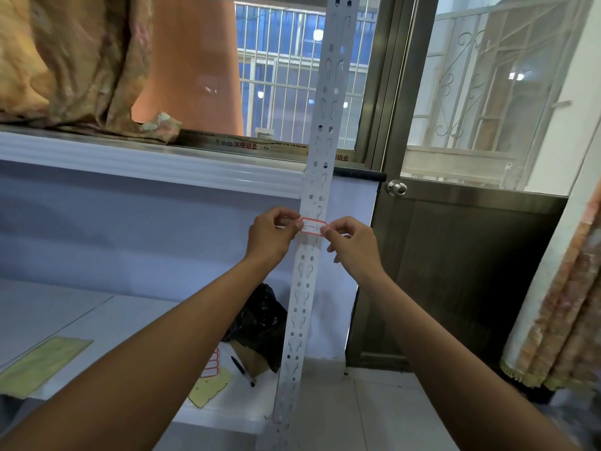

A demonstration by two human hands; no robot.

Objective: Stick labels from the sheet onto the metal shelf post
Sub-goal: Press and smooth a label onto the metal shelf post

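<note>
Home interior, storage corner: patterned curtain (pixel 566 304) at right edge, metal door (pixel 455 271) with round knob (pixel 396 188) centre right, barred window (pixel 286 76) top centre, bundled cloth (pixel 74 60) on white shelf (pixel 130 157) upper left.

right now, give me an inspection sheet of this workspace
surface: white lower shelf, with papers and a pen lying on it
job's things: label, red-edged, held across the post; cannot tell if it is stuck yet; sheet lies on the lower shelf with red-edged labels left
clutter: pen beside the sheet; yellow paper at the shelf's left; black bag behind the sheet
hands: left hand pinches the label's left end; right hand pinches its right end
cables: nothing seen
surroundings: fabric on the upper shelf; door right of the post; curtain far right; barred window behind
</note>
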